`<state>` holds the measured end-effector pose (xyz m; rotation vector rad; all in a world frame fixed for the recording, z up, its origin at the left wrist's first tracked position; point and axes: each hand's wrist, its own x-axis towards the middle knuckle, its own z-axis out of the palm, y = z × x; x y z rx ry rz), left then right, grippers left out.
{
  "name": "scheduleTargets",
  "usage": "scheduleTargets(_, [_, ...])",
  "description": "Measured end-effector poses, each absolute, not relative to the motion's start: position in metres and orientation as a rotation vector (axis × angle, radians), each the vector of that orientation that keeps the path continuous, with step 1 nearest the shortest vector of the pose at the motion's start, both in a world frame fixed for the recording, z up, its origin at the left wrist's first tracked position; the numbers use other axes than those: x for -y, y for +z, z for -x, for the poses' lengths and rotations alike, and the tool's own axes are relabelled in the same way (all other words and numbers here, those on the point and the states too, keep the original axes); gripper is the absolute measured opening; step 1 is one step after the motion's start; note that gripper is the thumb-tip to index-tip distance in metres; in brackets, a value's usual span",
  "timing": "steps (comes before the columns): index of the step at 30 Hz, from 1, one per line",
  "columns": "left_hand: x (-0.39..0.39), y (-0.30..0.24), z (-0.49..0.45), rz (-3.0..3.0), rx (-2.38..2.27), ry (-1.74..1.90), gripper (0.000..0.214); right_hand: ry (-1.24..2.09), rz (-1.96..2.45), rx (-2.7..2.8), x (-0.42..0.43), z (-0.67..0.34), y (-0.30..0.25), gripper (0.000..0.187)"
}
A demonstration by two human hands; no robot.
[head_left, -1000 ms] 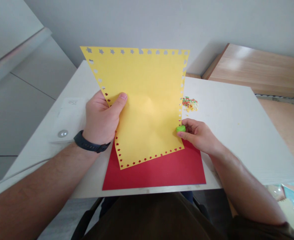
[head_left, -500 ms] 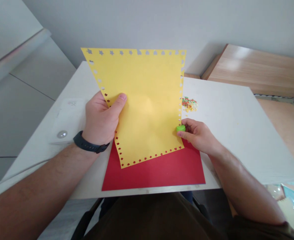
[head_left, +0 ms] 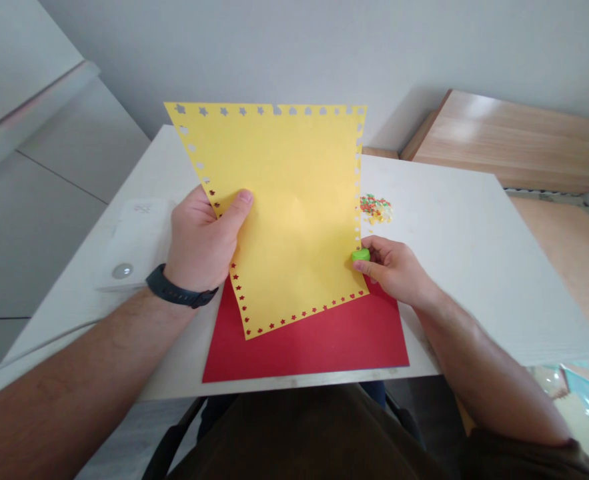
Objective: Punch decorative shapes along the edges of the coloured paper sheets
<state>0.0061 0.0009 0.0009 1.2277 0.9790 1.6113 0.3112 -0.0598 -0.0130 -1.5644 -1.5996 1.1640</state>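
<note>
My left hand [head_left: 201,243] grips the left edge of a yellow paper sheet [head_left: 287,207], thumb on its front, and keeps it tilted up off the table. Small punched star and heart holes run along all its edges. My right hand [head_left: 391,270] pinches a small green punch [head_left: 360,255] against the sheet's right edge, near the lower corner. A red paper sheet [head_left: 319,340] lies flat under the yellow one, at the table's front edge.
A little heap of coloured paper cut-outs [head_left: 375,208] lies on the white table [head_left: 474,253] just behind my right hand. A white flat device with a round button [head_left: 123,270] sits at the left. A wooden surface [head_left: 514,143] stands at the back right.
The yellow sheet has swung slightly, its right edge shifting a little to the left. Both hands keep their grips and have hardly moved.
</note>
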Motion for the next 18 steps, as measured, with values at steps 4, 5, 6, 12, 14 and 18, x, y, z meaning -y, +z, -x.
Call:
scheduleTargets(4, [-0.0015,-0.0005,-0.0063,-1.214,-0.989,1.606,0.043,1.183,1.557,1.592,0.0584,-0.3111,-0.013,0.029])
scheduleTargets(5, [-0.0018,-0.0006,-0.0063,-1.216,-0.991,1.606,0.043,1.191,1.549,1.591,0.0584,-0.311,-0.0124,0.03])
scheduleTargets(6, [-0.0021,-0.0007,-0.0063,-1.217,-0.995,1.608,0.042,1.198,1.539,1.59,0.0585,-0.311,-0.0117,0.03])
scheduleTargets(12, [-0.0036,-0.0006,-0.0062,-1.189,-0.98,1.629,0.038,1.179,1.511,1.588,0.0592,-0.3135,-0.0113,0.03])
scheduleTargets(14, [-0.0033,-0.0002,-0.0058,-1.172,-0.953,1.616,0.035,1.175,1.513,1.579,0.0586,-0.3149,-0.0128,0.029])
scheduleTargets(18, [-0.0025,0.0005,-0.005,-1.153,-0.926,1.549,0.032,1.176,1.52,1.569,0.0567,-0.3176,-0.0154,0.03])
